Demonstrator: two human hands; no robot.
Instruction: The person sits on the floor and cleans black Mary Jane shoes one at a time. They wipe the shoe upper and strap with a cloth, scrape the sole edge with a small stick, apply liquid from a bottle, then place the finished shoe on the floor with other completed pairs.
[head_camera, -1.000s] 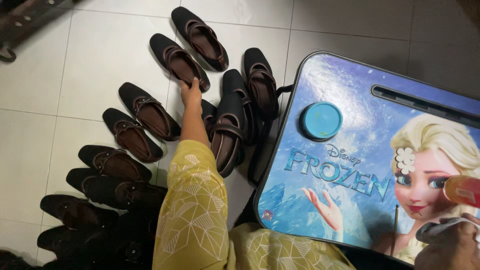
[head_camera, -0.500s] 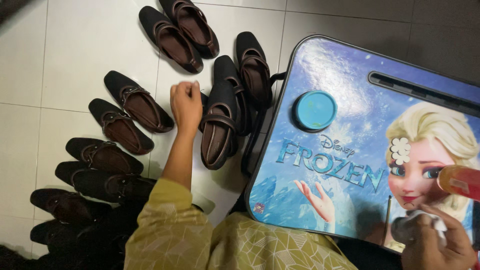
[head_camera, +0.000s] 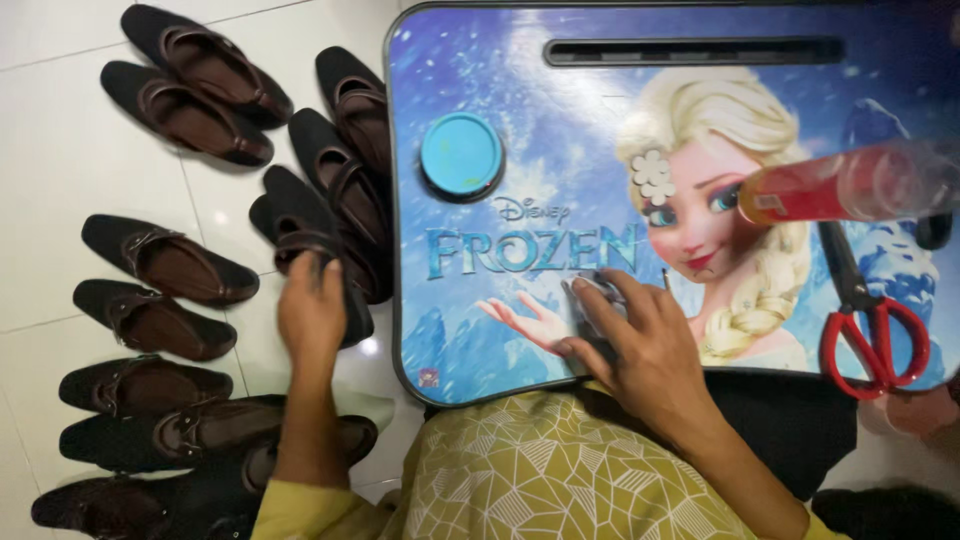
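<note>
My left hand (head_camera: 312, 312) reaches down to the white tiled floor, and its fingers curl over the heel end of a dark brown flat shoe (head_camera: 300, 232). That shoe lies in a tight cluster of similar shoes beside the lap table. My right hand (head_camera: 640, 345) rests on the near edge of the blue picture-printed lap table (head_camera: 480, 350) and grips a small grey object (head_camera: 597, 293) against the tabletop. What the object is I cannot tell. Both sleeves are yellow-green with a line pattern.
Several dark shoes lie in pairs on the floor at the left (head_camera: 165, 265). On the table are a round blue disc (head_camera: 461, 155), red-handled scissors (head_camera: 872, 325), a see-through red bottle lying on its side (head_camera: 850, 183) and a long slot at the far edge (head_camera: 695, 50).
My left hand has drawn back from the farther shoes to a nearer one and closed over it. My right hand has moved left along the table's near edge. The view has swung onto the table.
</note>
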